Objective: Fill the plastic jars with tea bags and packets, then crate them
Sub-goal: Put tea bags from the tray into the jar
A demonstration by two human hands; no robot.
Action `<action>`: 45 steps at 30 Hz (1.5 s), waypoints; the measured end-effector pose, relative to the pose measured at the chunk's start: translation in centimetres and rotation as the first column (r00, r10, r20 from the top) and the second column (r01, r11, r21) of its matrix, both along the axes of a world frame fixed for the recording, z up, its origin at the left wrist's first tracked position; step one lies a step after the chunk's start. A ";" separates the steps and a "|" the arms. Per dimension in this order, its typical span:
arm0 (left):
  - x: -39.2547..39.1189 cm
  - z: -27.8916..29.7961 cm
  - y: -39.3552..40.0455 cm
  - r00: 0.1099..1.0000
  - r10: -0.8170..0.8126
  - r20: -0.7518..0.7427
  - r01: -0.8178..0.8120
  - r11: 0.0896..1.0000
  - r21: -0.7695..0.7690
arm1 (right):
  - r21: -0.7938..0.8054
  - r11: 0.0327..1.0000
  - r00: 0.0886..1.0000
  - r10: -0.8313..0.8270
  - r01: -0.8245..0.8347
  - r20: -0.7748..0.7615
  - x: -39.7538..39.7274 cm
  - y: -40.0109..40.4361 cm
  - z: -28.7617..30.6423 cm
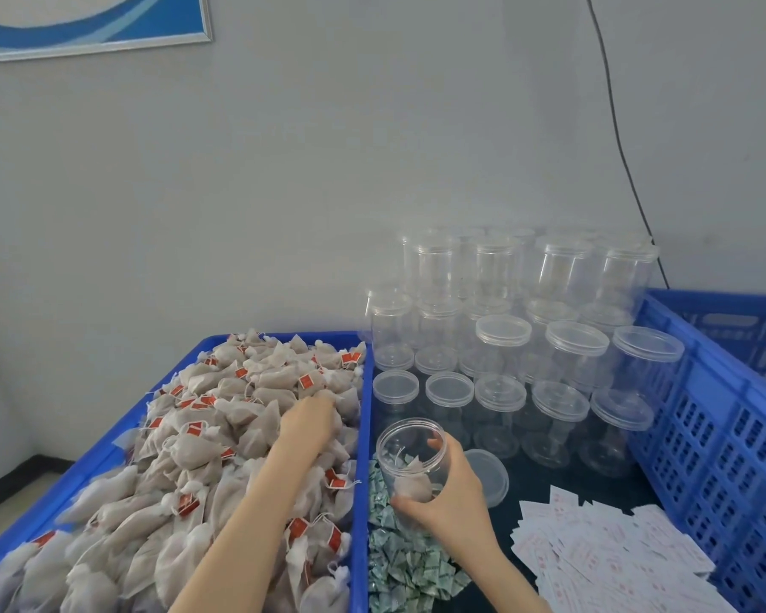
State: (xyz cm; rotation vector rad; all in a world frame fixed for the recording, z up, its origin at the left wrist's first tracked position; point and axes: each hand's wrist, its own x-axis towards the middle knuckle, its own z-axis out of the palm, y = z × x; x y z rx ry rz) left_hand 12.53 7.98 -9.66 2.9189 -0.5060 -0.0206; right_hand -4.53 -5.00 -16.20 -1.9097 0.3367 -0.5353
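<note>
My right hand [449, 491] grips an open clear plastic jar [405, 453], tilted toward the left, with a few tea bags inside. My left hand [308, 420] reaches into the heap of grey-brown tea bags [186, 444] with red tags that fills the blue tray [69, 477]; its fingers are buried among the bags, so whether they hold one is hidden. The jar's loose lid [489, 475] lies just right of my right hand. Green-and-white packets [401, 564] are piled under the jar, and white-and-pink packets [602, 555] are spread to the right.
Several empty lidded clear jars [562, 360] stand stacked against the wall behind the held jar. A blue slotted crate [721, 418] stands at the right. A black cable [615, 121] hangs down the wall. The dark tabletop [536, 484] shows between jars and packets.
</note>
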 end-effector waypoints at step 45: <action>-3.9 4.3 -1.5 0.870 -0.485 0.095 0.474 0.765 -0.435 | 0.028 1.000 0.997 0.013 -0.015 0.074 -0.1 0.1 0.9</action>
